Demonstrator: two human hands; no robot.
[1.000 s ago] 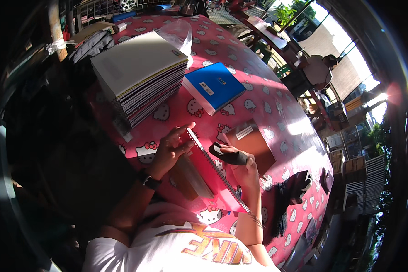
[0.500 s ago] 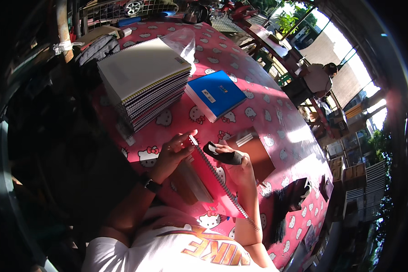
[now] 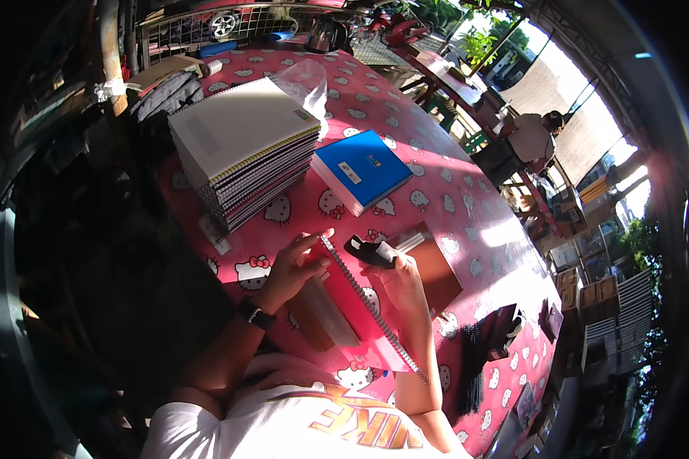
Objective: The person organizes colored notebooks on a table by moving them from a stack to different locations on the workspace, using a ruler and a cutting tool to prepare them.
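A pink spiral-bound notebook [image 3: 352, 306] stands tilted before me, its metal coil running from upper left to lower right. My left hand [image 3: 292, 268] is closed on its upper left end, thumb on the cover and fingers behind. In my right hand [image 3: 398, 277], just right of the coil, is a small black hand tool [image 3: 371, 251] with a pale part at its end; its exact kind is unclear. The tool appears apart from the coil. Beside the notebook lie a brown block-like bundle [image 3: 318, 317] on the left and a brown-covered notebook [image 3: 438, 277] on the right.
A tall stack of spiral notebooks [image 3: 241, 126] stands at the back left, with a blue notebook [image 3: 366, 168] beside it. A clear plastic bag [image 3: 306, 84] lies behind. Dark items [image 3: 504, 330] rest at right on the pink patterned tablecloth [image 3: 467, 206]. Another person [image 3: 530, 141] is farther off.
The black tool has turned slightly in my right hand and my grip on it has shifted. My left hand keeps its hold on the pink notebook.
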